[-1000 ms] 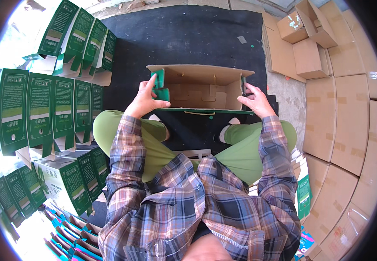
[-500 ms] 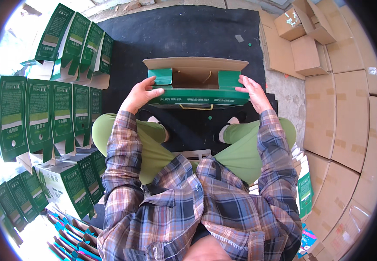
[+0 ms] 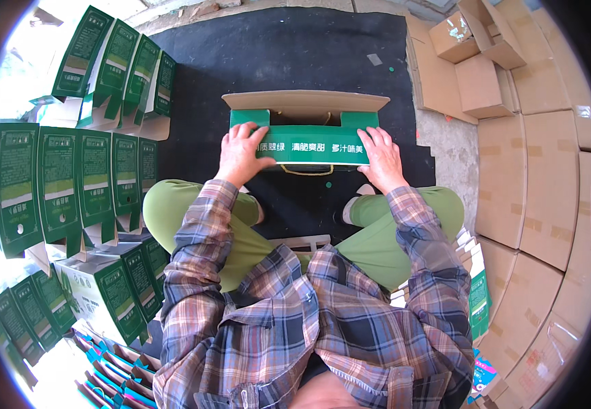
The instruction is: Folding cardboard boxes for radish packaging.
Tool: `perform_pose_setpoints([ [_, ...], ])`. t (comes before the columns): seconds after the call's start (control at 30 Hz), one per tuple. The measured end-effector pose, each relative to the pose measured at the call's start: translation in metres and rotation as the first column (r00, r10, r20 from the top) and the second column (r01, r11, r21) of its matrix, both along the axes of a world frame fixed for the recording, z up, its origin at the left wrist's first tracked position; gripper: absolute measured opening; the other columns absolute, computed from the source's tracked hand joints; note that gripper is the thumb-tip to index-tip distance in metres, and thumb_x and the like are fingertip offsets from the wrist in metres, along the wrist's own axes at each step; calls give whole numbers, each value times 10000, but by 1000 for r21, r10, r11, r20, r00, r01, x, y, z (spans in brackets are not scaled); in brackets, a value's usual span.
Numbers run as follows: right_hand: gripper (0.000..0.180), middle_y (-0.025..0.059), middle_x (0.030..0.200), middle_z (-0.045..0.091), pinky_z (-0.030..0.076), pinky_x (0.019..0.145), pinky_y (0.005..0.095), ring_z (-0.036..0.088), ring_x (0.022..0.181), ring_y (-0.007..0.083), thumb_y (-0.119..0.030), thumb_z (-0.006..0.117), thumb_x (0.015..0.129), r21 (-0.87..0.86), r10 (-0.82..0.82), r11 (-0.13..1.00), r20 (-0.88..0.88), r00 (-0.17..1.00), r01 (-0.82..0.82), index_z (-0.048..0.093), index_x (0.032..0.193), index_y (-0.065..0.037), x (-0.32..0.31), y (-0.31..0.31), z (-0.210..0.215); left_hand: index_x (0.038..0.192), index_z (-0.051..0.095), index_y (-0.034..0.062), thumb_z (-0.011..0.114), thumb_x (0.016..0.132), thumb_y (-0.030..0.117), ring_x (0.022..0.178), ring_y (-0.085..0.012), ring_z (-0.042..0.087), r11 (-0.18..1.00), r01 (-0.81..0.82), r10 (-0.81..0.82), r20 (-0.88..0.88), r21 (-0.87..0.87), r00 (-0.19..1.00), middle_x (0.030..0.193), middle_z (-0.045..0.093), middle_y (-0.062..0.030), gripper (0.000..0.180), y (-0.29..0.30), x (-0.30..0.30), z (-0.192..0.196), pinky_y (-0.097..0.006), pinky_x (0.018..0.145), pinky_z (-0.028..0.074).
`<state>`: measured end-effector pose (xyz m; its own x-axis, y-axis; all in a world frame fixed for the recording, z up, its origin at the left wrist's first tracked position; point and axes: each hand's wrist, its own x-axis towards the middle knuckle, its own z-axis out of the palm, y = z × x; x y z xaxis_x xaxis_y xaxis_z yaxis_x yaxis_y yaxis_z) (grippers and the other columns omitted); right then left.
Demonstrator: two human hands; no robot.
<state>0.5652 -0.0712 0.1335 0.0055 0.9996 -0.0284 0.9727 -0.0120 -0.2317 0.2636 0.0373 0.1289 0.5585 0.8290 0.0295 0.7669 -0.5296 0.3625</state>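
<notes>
Between the two hands, a green printed cardboard carton with a plain brown inside [image 3: 307,129] lies crosswise before the seated person, its long axis running left to right. The left hand [image 3: 242,153] lies flat, fingers spread, on the left end of the green front panel; the right hand [image 3: 379,158] lies likewise on the right end. Neither hand pinches anything; both palms press on the panel. Each hand is about equally near its own end, so the carton is centred between them and just beyond the knees. Beyond the fingertips the brown rear flap stands open. Beneath the carton lies a black floor mat [image 3: 295,54]. Left of the left hand stand rows of folded green cartons [image 3: 57,184]; right of the right hand lie plain brown cardboard sheets [image 3: 541,177].
</notes>
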Motion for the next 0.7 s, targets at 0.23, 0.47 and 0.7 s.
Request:
perform_pose_setpoints([
  [0.23, 791, 96, 1168, 502, 421, 899, 412, 451, 1116, 301, -83, 798, 530, 44, 48, 998, -14, 999, -47, 470, 1249, -97, 0, 3, -5, 1239, 494, 200, 838, 522, 229, 1141, -272, 441, 1000, 21, -19, -143, 17, 990, 1147, 494, -68, 795, -8, 6, -4, -568, 941, 345],
  [0.47, 761, 105, 1131, 509, 428, 897, 404, 459, 1090, 307, -66, 785, 528, 45, 61, 997, -45, 997, -59, 485, 1227, -78, -3, 7, -6, 1199, 522, 194, 826, 531, 201, 1090, -266, 465, 999, 16, -13, -114, 28, 993, 1080, 507, -61, 734, -10, 0, 0, -547, 899, 372],
  [0.7, 705, 129, 1124, 515, 444, 889, 398, 464, 1079, 327, -16, 743, 555, 74, 85, 994, -95, 992, -78, 494, 1213, -66, 4, 15, -11, 1204, 531, 183, 829, 510, 198, 1082, -266, 462, 1000, -4, 6, -113, 13, 994, 1079, 501, -70, 756, -9, 5, -3, -475, 860, 372],
])
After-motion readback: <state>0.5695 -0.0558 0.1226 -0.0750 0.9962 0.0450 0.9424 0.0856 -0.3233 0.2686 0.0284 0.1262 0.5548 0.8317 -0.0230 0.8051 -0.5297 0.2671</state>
